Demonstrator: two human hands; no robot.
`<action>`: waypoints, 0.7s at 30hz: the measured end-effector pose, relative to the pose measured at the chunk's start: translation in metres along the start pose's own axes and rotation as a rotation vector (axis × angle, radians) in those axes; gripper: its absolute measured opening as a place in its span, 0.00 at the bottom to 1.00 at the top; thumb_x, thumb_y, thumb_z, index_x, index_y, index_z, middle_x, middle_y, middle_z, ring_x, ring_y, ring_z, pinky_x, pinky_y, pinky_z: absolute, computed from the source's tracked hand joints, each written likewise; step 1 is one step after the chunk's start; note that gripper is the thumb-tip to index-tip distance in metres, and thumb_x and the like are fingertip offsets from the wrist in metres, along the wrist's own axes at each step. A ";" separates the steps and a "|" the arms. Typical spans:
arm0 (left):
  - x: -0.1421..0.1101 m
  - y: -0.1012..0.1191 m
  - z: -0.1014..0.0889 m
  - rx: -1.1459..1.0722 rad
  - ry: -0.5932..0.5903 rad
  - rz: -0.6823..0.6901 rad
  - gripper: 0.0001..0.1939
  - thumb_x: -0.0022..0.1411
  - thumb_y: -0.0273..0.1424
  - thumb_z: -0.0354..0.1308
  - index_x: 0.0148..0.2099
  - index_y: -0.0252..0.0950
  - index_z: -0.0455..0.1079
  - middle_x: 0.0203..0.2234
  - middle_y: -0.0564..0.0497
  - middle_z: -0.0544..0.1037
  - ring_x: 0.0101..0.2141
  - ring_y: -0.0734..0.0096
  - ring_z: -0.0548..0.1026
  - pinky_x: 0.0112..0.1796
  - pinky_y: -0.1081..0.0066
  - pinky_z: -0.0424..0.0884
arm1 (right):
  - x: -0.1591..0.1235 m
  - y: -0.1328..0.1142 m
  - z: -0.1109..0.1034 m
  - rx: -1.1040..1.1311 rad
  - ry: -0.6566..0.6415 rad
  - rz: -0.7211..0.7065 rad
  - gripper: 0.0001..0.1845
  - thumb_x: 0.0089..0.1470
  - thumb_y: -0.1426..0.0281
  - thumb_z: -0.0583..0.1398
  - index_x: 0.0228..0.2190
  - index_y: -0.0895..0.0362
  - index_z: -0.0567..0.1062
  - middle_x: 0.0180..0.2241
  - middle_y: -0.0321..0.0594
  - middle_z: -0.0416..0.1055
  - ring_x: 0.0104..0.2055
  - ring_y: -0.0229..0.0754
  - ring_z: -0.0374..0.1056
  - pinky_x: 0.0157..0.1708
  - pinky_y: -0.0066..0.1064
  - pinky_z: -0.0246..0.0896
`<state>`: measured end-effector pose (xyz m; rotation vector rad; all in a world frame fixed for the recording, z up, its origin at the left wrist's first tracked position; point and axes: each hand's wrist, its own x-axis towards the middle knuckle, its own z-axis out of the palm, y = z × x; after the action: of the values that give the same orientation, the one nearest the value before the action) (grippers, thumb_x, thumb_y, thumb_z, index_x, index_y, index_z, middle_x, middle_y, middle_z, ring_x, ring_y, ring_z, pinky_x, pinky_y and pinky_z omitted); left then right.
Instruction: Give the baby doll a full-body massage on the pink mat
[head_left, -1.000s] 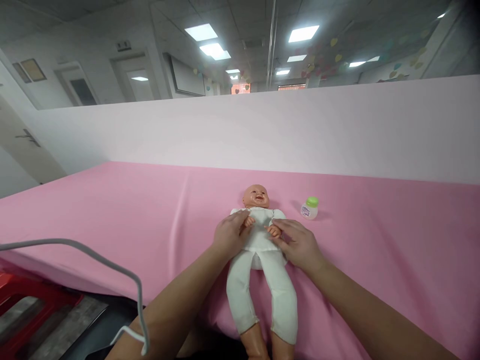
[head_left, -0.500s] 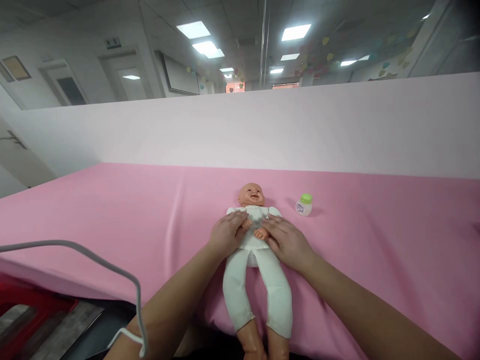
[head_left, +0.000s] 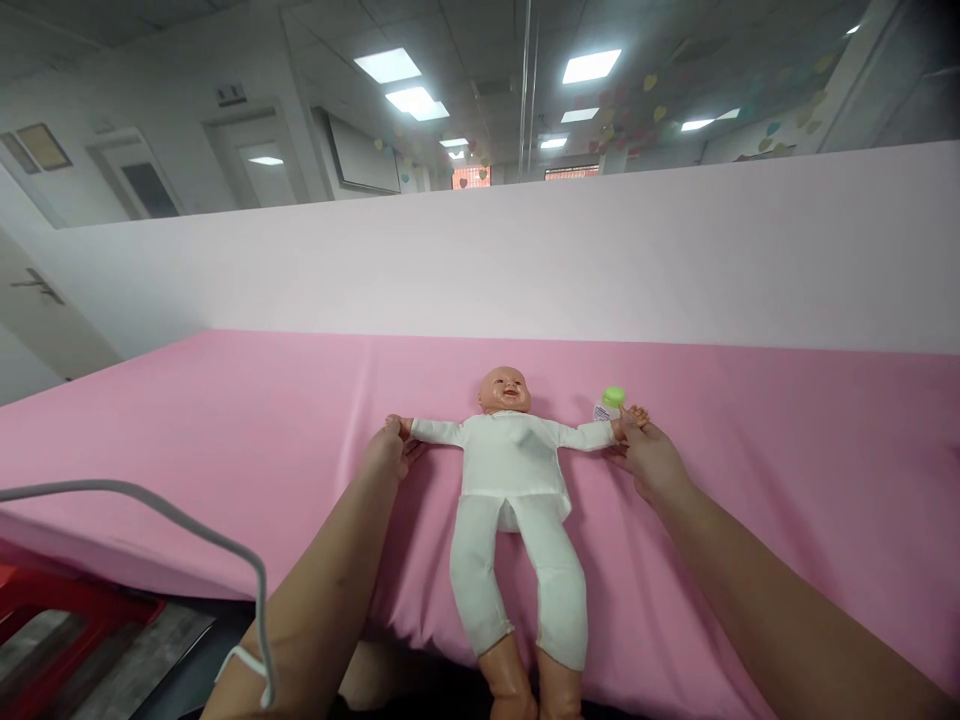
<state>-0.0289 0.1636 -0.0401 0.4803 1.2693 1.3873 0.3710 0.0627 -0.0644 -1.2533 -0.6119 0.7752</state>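
A baby doll (head_left: 512, 455) in a white top and trousers lies on its back, head away from me, on a pink-covered table (head_left: 285, 420). Both its arms are stretched straight out sideways. My left hand (head_left: 391, 448) is closed around the doll's hand on the left side. On the right, my right hand (head_left: 651, 458) grips the other wrist between thumb and fingers, and the doll's small fingers stick out beyond it. Just behind that wrist stands a small clear bottle with a green cap (head_left: 614, 396), its lower part hidden.
A white low wall (head_left: 480, 265) with glass above it runs along the table's far edge. A grey cable (head_left: 172, 512) hangs across the lower left, near my left forearm. A red plastic stool (head_left: 67, 610) stands on the floor at the left.
Both hands have moved apart from the doll's chest, drawing its arms outward from folded to spread wide. The bottle is now partly covered by the doll's hand and mine.
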 end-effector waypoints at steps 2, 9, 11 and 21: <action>0.001 0.003 -0.001 -0.023 -0.001 -0.043 0.11 0.77 0.34 0.51 0.41 0.35 0.69 0.36 0.43 0.79 0.34 0.61 0.82 0.40 0.58 0.84 | 0.003 -0.004 0.000 0.065 0.048 0.256 0.08 0.66 0.64 0.64 0.42 0.55 0.76 0.44 0.44 0.80 0.42 0.46 0.81 0.47 0.42 0.82; -0.001 0.009 0.001 -0.064 0.015 -0.123 0.10 0.76 0.29 0.51 0.39 0.36 0.67 0.33 0.45 0.77 0.33 0.63 0.81 0.38 0.58 0.84 | -0.001 -0.019 -0.004 0.133 0.025 0.416 0.06 0.69 0.73 0.57 0.38 0.54 0.73 0.42 0.44 0.79 0.45 0.46 0.81 0.49 0.46 0.81; -0.004 0.008 0.003 -0.078 0.018 -0.112 0.09 0.76 0.31 0.52 0.39 0.36 0.67 0.33 0.45 0.77 0.34 0.63 0.81 0.38 0.59 0.84 | -0.002 -0.019 -0.002 0.144 -0.003 0.369 0.05 0.69 0.71 0.58 0.39 0.55 0.73 0.44 0.44 0.79 0.45 0.47 0.81 0.50 0.47 0.81; -0.064 -0.010 0.028 0.141 -0.318 0.478 0.12 0.70 0.41 0.63 0.45 0.37 0.75 0.45 0.45 0.81 0.47 0.61 0.80 0.53 0.57 0.78 | -0.059 -0.028 0.031 -0.399 -0.274 -0.494 0.20 0.65 0.53 0.63 0.52 0.51 0.77 0.54 0.45 0.79 0.56 0.52 0.76 0.59 0.50 0.72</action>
<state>0.0173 0.1163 -0.0155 1.1120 1.0301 1.5375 0.3165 0.0306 -0.0299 -1.2834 -1.2917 0.4182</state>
